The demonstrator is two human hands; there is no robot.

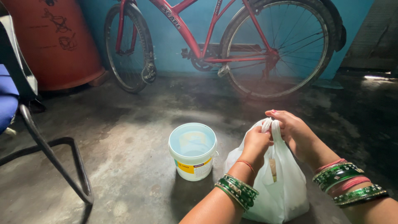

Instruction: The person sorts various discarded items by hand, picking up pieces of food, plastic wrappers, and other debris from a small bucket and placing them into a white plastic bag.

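Fingers [265,139] of the left hand [256,145] are curled tight around the bunched top of a white plastic bag [286,182], and the right hand [292,130] pinches the same twisted top from the other side, so both hands hold the bag's neck closed between them. Both wrists wear green bangles [238,191]. The bag sits on the grey concrete floor [124,145], low in the picture and a bit to the right, and its bottom edge runs out of view. Something pale lies inside it, but it is too blurry to tell what. Just beside the bag, on its left, stands a small white bucket [192,151] with a yellow band; it is upright and looks like it has water in it. The bucket and the bag are close, but whether they touch cannot be told. Left of the bucket the floor is open up to the black metal chair leg [54,157], which bends along the ground near the left edge. Behind, well apart from the hands, a red bicycle [215,37] leans by the blue wall [174,37], and a big orange barrel [54,41] stands in the far left corner. Between the bucket and the bicycle wheels there is a wide stretch of floor. To the right of the bag the floor turns dark.
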